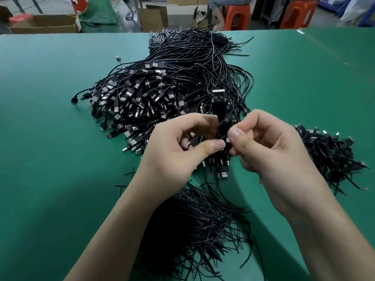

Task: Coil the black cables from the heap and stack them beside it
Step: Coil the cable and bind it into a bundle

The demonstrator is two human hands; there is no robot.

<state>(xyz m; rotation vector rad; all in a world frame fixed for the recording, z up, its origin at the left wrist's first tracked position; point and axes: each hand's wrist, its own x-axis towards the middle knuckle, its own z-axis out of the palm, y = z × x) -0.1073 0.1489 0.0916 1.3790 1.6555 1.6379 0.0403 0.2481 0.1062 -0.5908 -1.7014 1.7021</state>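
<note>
A big heap of black USB cables [172, 86] lies in the middle of the green table [50, 138], plugs toward me. Above its near edge I hold one coiled black cable [220, 110] upright, its USB plug pointing up. My left hand [178, 147] pinches the coil from the left with thumb and forefinger. My right hand [269, 145] pinches it from the right, its fingers curled at the coil's middle. A stack of coiled cables [328, 155] sits to the right of the heap.
A bundle of thin black ties [194, 226] lies near the table's front edge, under my forearms. Beyond the table's far edge stand cardboard boxes [44, 23], a green sack [99, 15] and orange stools [237, 16].
</note>
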